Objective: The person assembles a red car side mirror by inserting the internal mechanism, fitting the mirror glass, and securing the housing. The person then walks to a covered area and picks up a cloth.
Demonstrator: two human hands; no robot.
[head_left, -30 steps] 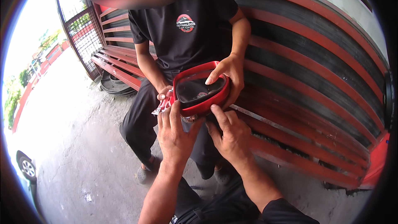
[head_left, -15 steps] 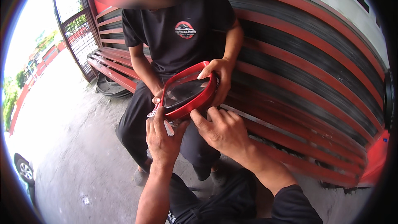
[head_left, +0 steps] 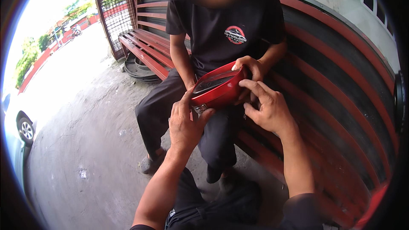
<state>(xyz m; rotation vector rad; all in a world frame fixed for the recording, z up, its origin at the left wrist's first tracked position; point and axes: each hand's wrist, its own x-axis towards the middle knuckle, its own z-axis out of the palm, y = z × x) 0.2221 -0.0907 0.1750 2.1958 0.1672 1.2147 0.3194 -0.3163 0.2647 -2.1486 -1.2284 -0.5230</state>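
Note:
A red car side mirror [head_left: 219, 96] with a dark face is held between me and a person seated on a bench. My left hand [head_left: 185, 121] grips its near left end, fingers up the side and thumb below, beside a small clear, shiny part [head_left: 199, 108]. At the right end, my right hand [head_left: 268, 106] rests its index finger on the red housing, with the thumb lower and the other fingers curled partly out of sight. The seated person's left hand [head_left: 252, 66] holds the mirror's far right edge. The person's other hand [head_left: 190, 85] is mostly hidden behind its left end.
Red slatted bench [head_left: 149, 51] runs behind the seated person and along the right. Round black pans or tyres [head_left: 142, 68] lie under it. The person's knees [head_left: 217, 145] are just below the mirror. Grey concrete floor [head_left: 102, 140] stretches left, where a parked car's wheel [head_left: 26, 130] shows.
The mirror has tipped, showing more red housing and less dark face. My right hand has shifted from its lower edge to its right end. The whole view has swung left.

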